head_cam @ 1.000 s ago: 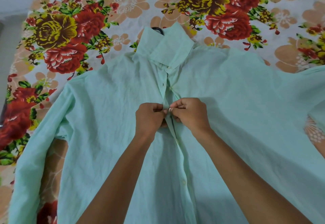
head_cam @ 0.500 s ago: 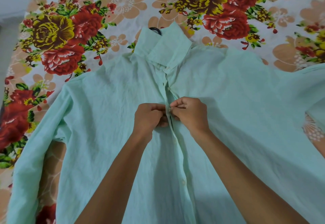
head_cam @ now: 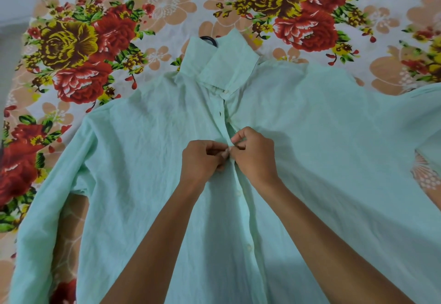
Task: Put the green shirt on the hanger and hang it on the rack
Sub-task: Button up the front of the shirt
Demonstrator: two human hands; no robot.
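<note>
I look down on a pale green shirt (head_cam: pixel 143 172) spread front-up across a bed covered by a floral bedsheet (head_cam: pixel 78 48) printed with large red and yellow roses and peach blossoms. The shirt fills most of the view, its collar (head_cam: pixel 222 65) pointing away from me and standing up in folds. A small dark curve of the hanger hook (head_cam: pixel 210 40) shows just past the collar's left edge; the rest of the hanger is hidden under the cloth. One sleeve (head_cam: pixel 40 220) runs down the left side of the view, the other spreads off the right edge.

Both bare forearms reach in from the bottom and meet at the button placket (head_cam: pixel 241 198) in the shirt's upper chest. My left hand (head_cam: pixel 202 160) is curled closed, fingertips pinching the placket's left edge. My right hand (head_cam: pixel 256 154) is likewise closed, thumb and forefinger pinching the fabric on the opposite edge. The two hands touch at the fingertips, right on the placket line. Below them, a few pale buttons (head_cam: pixel 249 247) sit in a row down the closed front. Above them, the placket gapes slightly towards the collar.
</note>
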